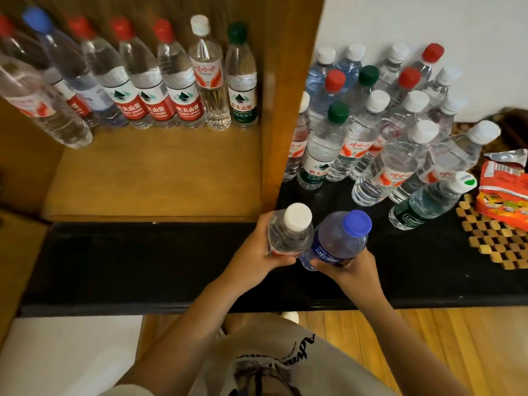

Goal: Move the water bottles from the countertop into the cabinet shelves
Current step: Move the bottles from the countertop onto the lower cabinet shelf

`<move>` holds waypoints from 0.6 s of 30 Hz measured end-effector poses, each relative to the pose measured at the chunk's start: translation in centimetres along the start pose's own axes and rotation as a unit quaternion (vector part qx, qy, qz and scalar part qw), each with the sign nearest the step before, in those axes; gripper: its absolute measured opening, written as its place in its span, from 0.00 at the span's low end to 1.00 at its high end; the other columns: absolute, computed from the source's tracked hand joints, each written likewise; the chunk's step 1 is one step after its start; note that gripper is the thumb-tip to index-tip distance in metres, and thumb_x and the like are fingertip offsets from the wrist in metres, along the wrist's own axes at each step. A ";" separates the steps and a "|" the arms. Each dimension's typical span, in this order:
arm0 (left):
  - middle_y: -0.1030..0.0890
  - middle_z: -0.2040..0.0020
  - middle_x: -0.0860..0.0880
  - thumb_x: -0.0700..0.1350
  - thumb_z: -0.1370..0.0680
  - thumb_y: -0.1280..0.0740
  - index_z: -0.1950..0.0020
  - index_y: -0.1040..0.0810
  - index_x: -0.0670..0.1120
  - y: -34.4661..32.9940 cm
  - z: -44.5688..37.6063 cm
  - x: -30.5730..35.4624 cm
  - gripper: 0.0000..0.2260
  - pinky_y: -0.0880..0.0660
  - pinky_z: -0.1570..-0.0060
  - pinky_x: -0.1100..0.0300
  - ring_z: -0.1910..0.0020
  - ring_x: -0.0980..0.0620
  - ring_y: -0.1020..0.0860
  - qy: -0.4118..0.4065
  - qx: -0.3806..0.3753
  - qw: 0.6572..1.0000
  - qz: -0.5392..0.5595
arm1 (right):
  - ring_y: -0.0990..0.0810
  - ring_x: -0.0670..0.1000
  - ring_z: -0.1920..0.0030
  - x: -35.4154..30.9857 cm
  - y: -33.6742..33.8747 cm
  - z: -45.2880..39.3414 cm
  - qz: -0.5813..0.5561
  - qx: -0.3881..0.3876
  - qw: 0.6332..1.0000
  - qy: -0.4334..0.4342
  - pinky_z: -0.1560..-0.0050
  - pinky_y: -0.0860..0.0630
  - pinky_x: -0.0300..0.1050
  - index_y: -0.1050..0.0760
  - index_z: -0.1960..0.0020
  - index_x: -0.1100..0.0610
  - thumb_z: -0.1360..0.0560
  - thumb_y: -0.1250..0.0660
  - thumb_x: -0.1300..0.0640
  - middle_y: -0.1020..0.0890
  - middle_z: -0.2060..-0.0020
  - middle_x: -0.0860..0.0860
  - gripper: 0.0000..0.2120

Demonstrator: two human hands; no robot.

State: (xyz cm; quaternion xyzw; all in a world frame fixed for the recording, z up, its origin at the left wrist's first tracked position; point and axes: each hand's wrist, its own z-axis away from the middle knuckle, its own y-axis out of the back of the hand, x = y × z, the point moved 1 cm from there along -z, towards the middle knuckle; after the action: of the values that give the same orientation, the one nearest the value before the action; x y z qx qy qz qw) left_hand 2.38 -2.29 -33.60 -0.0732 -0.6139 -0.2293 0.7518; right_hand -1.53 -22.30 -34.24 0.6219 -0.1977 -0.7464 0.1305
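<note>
A: Right, both hands busy? What's held?

B: Yep. Left hand (258, 247) is wrapped round a white-cap bottle (288, 232), fingers curled on its body w/ the thumb across the label. Right hand (347, 267) grips a blue-cap bottle (338, 238) low down, fingertips under the blue label. The two bottles touch side by side, caps tilted up toward the camera.

A: Why one in each?

B: Prob. to carry two per trip, my guess. Held by the body, not the cap, so they sit steady and can go down base first.

A: Where are they vs. the cabinet?

B: Over the black countertop (128, 261), just in front of the cabinet's side panel (281, 110). The shelf opening is up and to the left of the left fingers, the remaining stock up and to the right of the right fingers.

A: What's in the shelf (154, 172)?

B: A row of upright bottles along the back: mostly red caps, one blue, one white, one green at the right end. Front of the shelf board is bare wood, so there's room for another row, I'd say.

A: And still to go?

B: A big cluster of bottles (380, 124) on the countertop by the wall, mostly white caps, a few red and green. Beside it, a snack packet (505, 192) on a woven mat (497, 244). Task's approx. a third done, judging by counts.
</note>
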 end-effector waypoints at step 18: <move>0.27 0.37 0.53 0.43 0.34 0.24 0.33 0.40 0.51 22.6 5.0 -2.4 0.35 0.31 0.38 0.67 0.38 0.63 0.27 0.001 0.095 0.991 0.090 | 0.20 0.42 0.47 -13.1 -17.1 -4.9 -0.069 -0.104 0.991 0.045 0.50 0.23 0.36 0.31 0.38 0.53 0.44 0.23 0.42 0.19 0.47 0.44 0.39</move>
State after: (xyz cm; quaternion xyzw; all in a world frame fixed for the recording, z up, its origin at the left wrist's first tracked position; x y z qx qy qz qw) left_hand 7.48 20.26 -30.82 -0.0562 -0.6230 -0.1019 0.7735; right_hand 6.62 -2.01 -31.26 0.6502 -0.0697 -0.7412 0.1514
